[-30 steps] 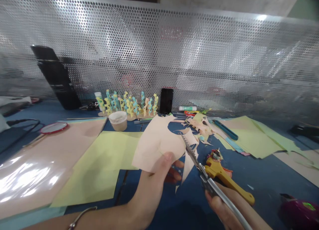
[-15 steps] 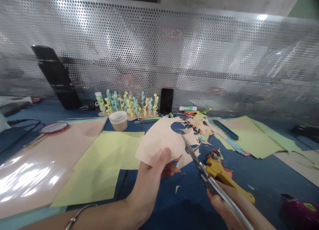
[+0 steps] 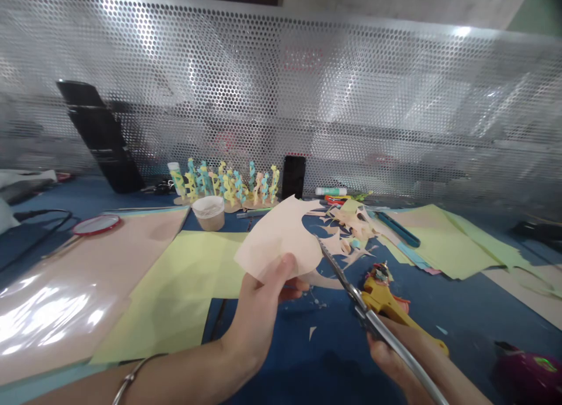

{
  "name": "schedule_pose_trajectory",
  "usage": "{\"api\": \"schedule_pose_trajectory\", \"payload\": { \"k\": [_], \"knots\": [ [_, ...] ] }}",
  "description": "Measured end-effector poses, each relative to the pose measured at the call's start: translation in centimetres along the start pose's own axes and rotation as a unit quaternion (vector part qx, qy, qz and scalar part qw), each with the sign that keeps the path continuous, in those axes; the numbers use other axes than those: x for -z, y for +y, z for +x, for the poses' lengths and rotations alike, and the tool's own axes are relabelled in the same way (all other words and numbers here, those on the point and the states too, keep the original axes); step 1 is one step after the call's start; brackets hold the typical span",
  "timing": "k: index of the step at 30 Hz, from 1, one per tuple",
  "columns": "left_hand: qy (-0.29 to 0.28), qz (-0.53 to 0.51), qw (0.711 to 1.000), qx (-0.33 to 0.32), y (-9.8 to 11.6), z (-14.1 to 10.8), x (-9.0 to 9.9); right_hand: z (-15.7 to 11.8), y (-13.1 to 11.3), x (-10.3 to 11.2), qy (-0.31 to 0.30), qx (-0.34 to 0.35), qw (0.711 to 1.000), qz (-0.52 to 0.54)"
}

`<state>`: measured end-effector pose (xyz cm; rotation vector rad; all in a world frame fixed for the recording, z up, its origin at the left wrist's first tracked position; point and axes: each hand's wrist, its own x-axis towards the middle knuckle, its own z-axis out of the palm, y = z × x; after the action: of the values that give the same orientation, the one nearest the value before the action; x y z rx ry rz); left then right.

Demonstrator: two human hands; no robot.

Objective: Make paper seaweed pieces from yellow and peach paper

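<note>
Just above the near edge of the blue table point(image 3: 307, 364), your left hand point(image 3: 259, 311) pinches a curved piece of peach paper point(image 3: 278, 238) between thumb and fingers, lifted off the table. Your right hand point(image 3: 395, 367) is closed around the long handles of the steel scissors point(image 3: 377, 326), which angle up and left so their tips meet the paper's right edge. You can't quite tell how far the blades are parted.

Just right of the scissors lies a yellow-handled tool point(image 3: 386, 297), its handle running toward the lower right and passing close beneath your right hand. Peach paper scraps point(image 3: 353, 223) sit beyond the blades, and small offcuts dot the blue surface below the paper.

To the left, the straight edge of a yellow-green sheet point(image 3: 167, 294) stops just beside your left hand, with a glossy peach sheet point(image 3: 65, 288) past it. More green sheets point(image 3: 443, 241) spread to the right. Along the far side, a paper cup point(image 3: 208, 213), paper cutouts on a stand point(image 3: 223, 185), an upright phone point(image 3: 293, 177) and a glue stick point(image 3: 330, 191) line up before a perforated metal panel point(image 3: 281, 89).
</note>
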<state>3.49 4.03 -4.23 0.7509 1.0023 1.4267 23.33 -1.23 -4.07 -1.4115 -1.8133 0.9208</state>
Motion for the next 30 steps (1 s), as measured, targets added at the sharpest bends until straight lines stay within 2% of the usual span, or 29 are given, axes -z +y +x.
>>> {"api": "schedule_pose_trajectory", "payload": {
  "k": [7, 12, 15, 18, 20, 22, 25, 30],
  "knots": [
    [-0.013, -0.002, 0.999, -0.040, 0.7, 1.1, 0.1, 0.1, 1.8, -0.2, 0.003, -0.030, 0.999, -0.010],
    [-0.014, -0.004, 0.999, -0.046, 0.9, 1.3, 0.2, -0.3, 2.7, -0.6, 0.052, -0.103, 0.990, 0.076],
    [-0.069, 0.020, 0.997, -0.024, 0.8, 0.9, 0.3, -0.2, 2.3, -0.6, 0.035, -0.137, 0.979, 0.144],
    [-0.157, 0.039, 0.987, 0.021, 0.5, 0.4, 0.3, 0.3, 1.7, -0.3, 0.026, -0.110, 0.979, 0.171],
    [-0.183, 0.053, 0.980, 0.060, 0.3, 0.1, 0.3, 0.7, 1.5, -0.1, 0.028, -0.092, 0.981, 0.170],
    [-0.181, 0.071, 0.977, 0.082, 0.1, 0.0, 0.3, 1.0, 1.4, 0.1, 0.028, -0.090, 0.982, 0.164],
    [-0.160, 0.082, 0.981, 0.078, -0.1, 0.2, 0.4, 1.2, 1.2, 0.1, 0.029, -0.097, 0.982, 0.161],
    [-0.058, 0.055, 0.996, 0.024, -0.4, 1.2, 0.5, 0.8, 0.8, -0.2, 0.037, -0.106, 0.980, 0.162]
  ]
}}
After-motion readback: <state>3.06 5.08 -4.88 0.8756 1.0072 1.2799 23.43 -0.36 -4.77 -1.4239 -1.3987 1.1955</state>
